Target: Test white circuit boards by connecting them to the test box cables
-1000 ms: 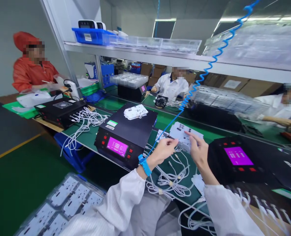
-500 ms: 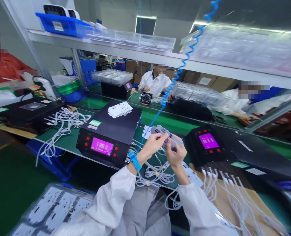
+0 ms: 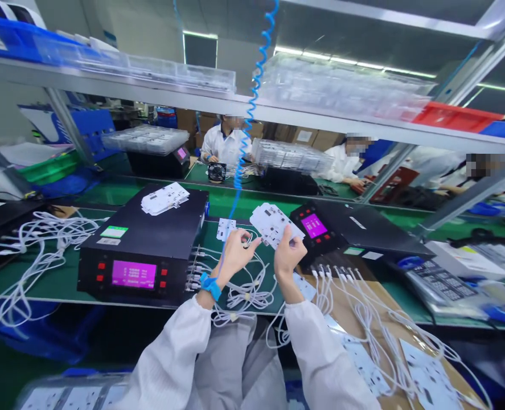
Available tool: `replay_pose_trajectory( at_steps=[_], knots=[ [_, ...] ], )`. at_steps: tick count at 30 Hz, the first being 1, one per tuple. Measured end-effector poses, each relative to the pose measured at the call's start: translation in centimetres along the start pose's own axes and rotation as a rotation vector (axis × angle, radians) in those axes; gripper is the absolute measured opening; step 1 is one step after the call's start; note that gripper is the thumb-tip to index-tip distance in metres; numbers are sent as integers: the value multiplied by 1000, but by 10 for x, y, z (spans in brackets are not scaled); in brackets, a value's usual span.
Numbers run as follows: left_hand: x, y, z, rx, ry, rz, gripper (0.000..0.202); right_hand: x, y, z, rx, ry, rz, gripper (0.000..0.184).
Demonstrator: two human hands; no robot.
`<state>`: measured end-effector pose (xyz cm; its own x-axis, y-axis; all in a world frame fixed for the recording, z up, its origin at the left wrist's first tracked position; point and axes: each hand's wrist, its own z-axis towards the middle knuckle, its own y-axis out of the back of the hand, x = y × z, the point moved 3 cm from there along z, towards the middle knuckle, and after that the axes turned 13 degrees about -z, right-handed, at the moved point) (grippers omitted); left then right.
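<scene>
My right hand grips a white circuit board by its near right edge, with the thumb on its face. The board is tilted up, and its small dark parts show. Just left of it, my left hand has its fingers curled and thumb drawn in close to the board's edge. Something thin and dark shows at those fingertips, too small to name. A blue strap circles the left wrist. Below both hands lie bundled white cables. Behind the left hand lies a small white board.
A black box with a lit screen stands at left, carrying a stack of white boards. Another black tester stands at right, cables plugged in. A coiled blue hose hangs in front of the shelf. Co-workers sit opposite.
The view has swung right. The board in my right hand now shows its white face, and my left hand has come off it to the left.
</scene>
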<state>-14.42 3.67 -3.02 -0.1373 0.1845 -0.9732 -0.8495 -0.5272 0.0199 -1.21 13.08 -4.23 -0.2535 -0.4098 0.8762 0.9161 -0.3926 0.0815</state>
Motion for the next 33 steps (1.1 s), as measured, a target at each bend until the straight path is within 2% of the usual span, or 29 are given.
replay_pose_trajectory(
  at_steps=[2, 4, 12, 15, 19, 22, 25, 27, 30, 33],
  knots=[
    [1, -10, -1, 50, -51, 117, 15, -3, -4, 6, 5, -88, 111, 47],
    [2, -21, -2, 109, -78, 220, 10, -6, -9, 9, 20, -176, 217, 44],
    [13, -49, -8, 108, -115, 493, 25, -24, -29, 14, -24, -377, 382, 48],
    [19, -45, -11, 81, -98, 539, 31, -34, -36, 29, -84, -441, 387, 47],
    [30, -16, -14, 26, -25, 605, 29, -46, -34, 58, -85, -476, 400, 42],
    [36, 12, -14, -39, 53, 658, 18, -54, -26, 69, 11, -488, 412, 37],
    [35, 26, -10, -134, 83, 669, 35, -59, -21, 70, 172, -506, 419, 27],
    [31, 26, -2, -200, 89, 642, 50, -61, -21, 66, 288, -522, 408, 23],
    [29, 19, 23, -284, 112, 537, 65, -64, -28, 59, 437, -534, 367, 25],
    [34, 10, 57, -335, 148, 342, 59, -69, -34, 52, 518, -527, 306, 36]
  ],
)
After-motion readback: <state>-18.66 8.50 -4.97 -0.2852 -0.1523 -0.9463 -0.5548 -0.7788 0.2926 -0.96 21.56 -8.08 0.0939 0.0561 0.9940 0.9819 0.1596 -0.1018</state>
